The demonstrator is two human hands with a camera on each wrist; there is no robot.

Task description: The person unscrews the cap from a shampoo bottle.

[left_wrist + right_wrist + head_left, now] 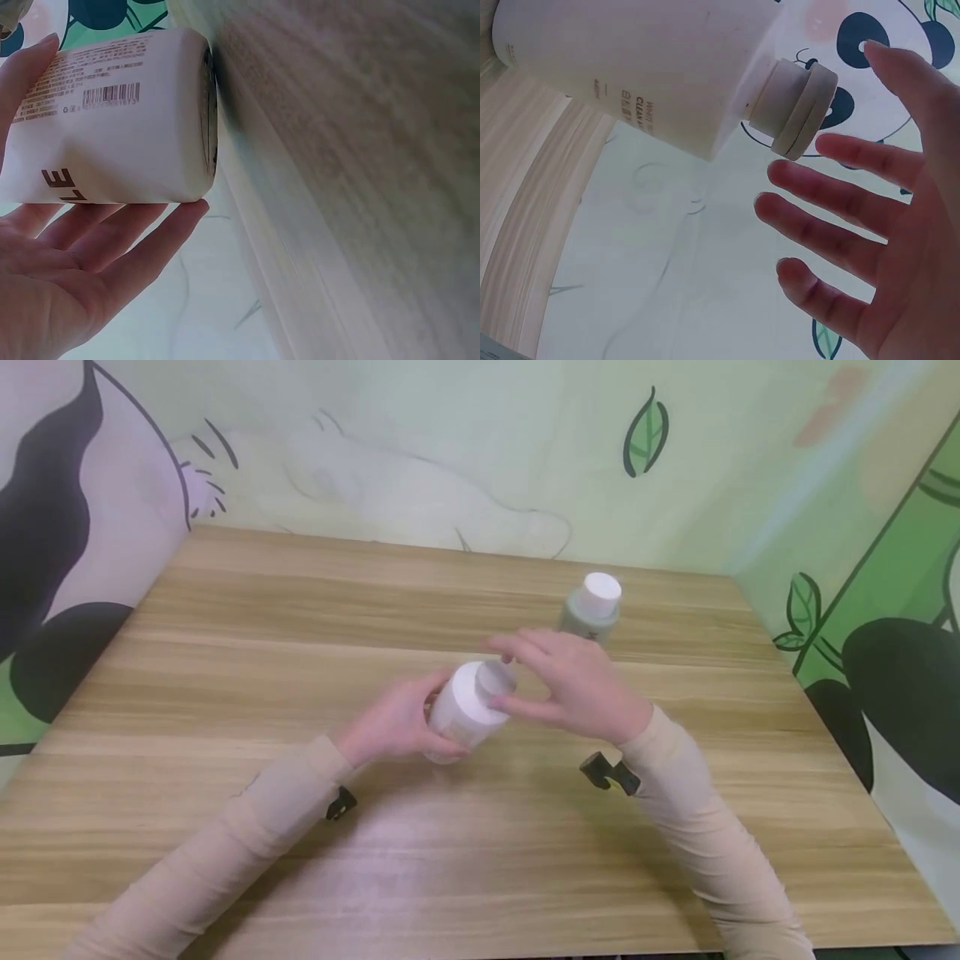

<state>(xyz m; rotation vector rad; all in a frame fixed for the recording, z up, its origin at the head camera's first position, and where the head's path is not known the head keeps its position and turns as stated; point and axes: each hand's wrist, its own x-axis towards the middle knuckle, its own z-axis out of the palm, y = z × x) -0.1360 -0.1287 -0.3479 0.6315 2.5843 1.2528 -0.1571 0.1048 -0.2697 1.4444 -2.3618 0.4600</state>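
My left hand (pixel 397 718) holds a white bottle (pixel 459 714) tilted over the wooden table, its top leaning to the right. Brown print and a barcode (pixel 111 94) show on its side in the left wrist view, where thumb and fingers lie on opposite sides of the body. The bottle's round cap (pixel 799 109) is on the neck. Around that cap, spread and slightly bent, are the fingers of my right hand (pixel 585 685); the right wrist view shows them apart from it. Behind the right hand stands a pale green bottle (pixel 591 610) with a white cap, partly hidden.
The wooden table (pixel 315 593) runs back to a painted wall (pixel 420 460) with panda and leaf drawings. A black wrist device (pixel 611 774) hangs under the right sleeve, and another (pixel 341 803) under the left one.
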